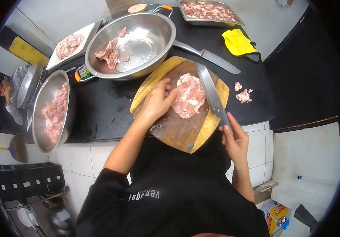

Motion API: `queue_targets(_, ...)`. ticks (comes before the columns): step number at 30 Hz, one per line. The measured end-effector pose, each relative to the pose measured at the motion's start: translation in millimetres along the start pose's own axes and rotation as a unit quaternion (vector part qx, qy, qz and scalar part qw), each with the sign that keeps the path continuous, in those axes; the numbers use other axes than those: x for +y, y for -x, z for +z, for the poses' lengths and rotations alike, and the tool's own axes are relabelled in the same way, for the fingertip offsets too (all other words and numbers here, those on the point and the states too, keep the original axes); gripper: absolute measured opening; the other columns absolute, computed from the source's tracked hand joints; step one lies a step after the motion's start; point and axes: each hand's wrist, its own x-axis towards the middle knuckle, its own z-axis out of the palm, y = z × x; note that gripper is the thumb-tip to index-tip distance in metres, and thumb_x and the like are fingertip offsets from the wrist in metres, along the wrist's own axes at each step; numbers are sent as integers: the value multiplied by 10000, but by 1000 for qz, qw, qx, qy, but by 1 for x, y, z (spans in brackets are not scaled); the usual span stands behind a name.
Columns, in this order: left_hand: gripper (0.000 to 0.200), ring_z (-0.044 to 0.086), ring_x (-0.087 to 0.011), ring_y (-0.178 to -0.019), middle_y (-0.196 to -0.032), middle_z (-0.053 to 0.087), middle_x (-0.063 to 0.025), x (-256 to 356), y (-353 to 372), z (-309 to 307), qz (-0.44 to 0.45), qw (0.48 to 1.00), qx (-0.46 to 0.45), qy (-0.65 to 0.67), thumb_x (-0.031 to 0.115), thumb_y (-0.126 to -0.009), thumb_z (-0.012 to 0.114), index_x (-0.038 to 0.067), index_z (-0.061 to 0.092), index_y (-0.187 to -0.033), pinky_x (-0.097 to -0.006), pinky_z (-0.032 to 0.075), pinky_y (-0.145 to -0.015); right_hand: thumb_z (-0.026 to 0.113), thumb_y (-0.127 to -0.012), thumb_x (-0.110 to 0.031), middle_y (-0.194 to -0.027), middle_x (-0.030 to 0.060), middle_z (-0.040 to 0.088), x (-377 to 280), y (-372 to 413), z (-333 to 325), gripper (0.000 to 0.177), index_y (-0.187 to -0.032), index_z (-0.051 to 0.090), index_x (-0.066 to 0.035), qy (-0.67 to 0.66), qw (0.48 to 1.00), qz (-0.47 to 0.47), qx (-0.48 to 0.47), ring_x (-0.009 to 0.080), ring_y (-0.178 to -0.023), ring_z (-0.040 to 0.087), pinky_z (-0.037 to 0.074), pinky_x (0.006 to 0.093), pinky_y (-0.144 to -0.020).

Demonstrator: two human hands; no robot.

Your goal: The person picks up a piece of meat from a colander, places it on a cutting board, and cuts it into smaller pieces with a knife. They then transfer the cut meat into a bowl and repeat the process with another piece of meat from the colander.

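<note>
On the wooden cutting board lies a flattened piece of raw meat, pale pink with whitish fat. My left hand is at the meat's left edge, thumb and fingers apart and loosely bent, gripping nothing. In my right hand is the dark handle of a kitchen knife. Its long blade points away from me over the right part of the board, along the meat's right side. Small fatty trimmings lie on the black table right of the board.
Behind the board stands a steel colander with some meat scraps; a second knife lies beside it. A steel bowl of meat, a white tray, a metal pan and a yellow cloth surround the board. Another person is far left.
</note>
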Motion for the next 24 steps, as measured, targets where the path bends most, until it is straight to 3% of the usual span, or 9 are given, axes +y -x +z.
queue_targets(4, 613, 707, -357, -943, -1015, 717, -242, 20, -36, 11, 69, 983, -43, -164, 417, -889, 761, -70, 650, -1244, -418, 548, -869, 634, -1007, -40, -955, 59, 694, -12, -9, 14, 435, -1437, 581, 0, 11, 999, -47, 5, 37, -631, 524, 439, 202, -553)
queue_targets(9, 517, 697, -343, -939, -965, 711, -226, 20, -56, 16, 90, 969, -111, -203, 370, -891, 769, -44, 671, -1184, -420, 537, -850, 632, -1007, -35, -964, 61, 695, -11, -6, 12, 431, -1434, 584, 0, 22, 997, -69, 32, 35, -630, 517, 436, 204, -550)
queue_targets(11, 418, 683, -333, -915, -966, 696, -200, 15, -57, 15, 98, 994, -23, -49, 292, -905, 759, -16, 671, -1174, -434, 538, -844, 633, -1011, -44, -964, 69, 698, -5, 1, 6, 426, -1433, 590, -11, 15, 998, -50, 31, 36, -623, 513, 436, 202, -553)
queue_targets(12, 351, 674, -302, -908, -969, 685, -169, 12, -58, 15, 141, 987, 30, -70, 181, -896, 763, 9, 668, -1187, -428, 543, -844, 633, -1011, -44, -964, 69, 698, -2, 5, 3, 426, -1433, 590, -11, 16, 998, -45, 32, 36, -623, 513, 436, 202, -553)
queue_targets(15, 338, 673, -292, -919, -965, 687, -159, 8, -39, 15, 188, 970, 137, -66, 117, -867, 779, 11, 682, -1172, -406, 540, -844, 636, -1014, -53, -969, 76, 703, 5, 10, -8, 427, -1437, 588, -19, 33, 998, -10, 45, 36, -620, 514, 434, 199, -556)
queue_targets(16, 310, 672, -293, -930, -1009, 701, -147, 13, -33, 10, 262, 945, 152, -125, 87, -844, 790, 11, 710, -1134, -396, 538, -853, 637, -1016, -59, -964, 75, 702, 6, 12, -11, 426, -1437, 589, -23, 28, 999, -3, 46, 37, -620, 514, 434, 198, -558)
queue_targets(17, 310, 672, -293, -930, -1009, 701, -147, 18, -25, 8, 263, 945, 150, -125, 87, -844, 790, 11, 710, -1134, -396, 538, -853, 639, -1017, -65, -960, 75, 702, 7, 14, -13, 425, -1438, 590, -27, 23, 999, 4, 46, 38, -620, 513, 433, 198, -559)
queue_targets(20, 225, 659, -310, -964, -1090, 719, -121, 40, 1, 6, 325, 939, -19, -108, 131, -846, 782, 19, 747, -1039, -401, 533, -866, 635, -1017, -63, -965, 75, 701, 5, 12, -12, 423, -1436, 591, -24, 36, 999, -4, 40, 39, -625, 515, 436, 201, -559)
queue_targets(24, 210, 644, -320, -981, -990, 719, -114, 32, 23, 16, 318, 934, -47, -156, 143, -845, 771, 28, 748, -1019, -412, 523, -874, 632, -1013, -50, -1002, 78, 700, 4, 12, -4, 416, -1426, 599, -20, 25, 999, -20, 27, 40, -627, 520, 442, 205, -556)
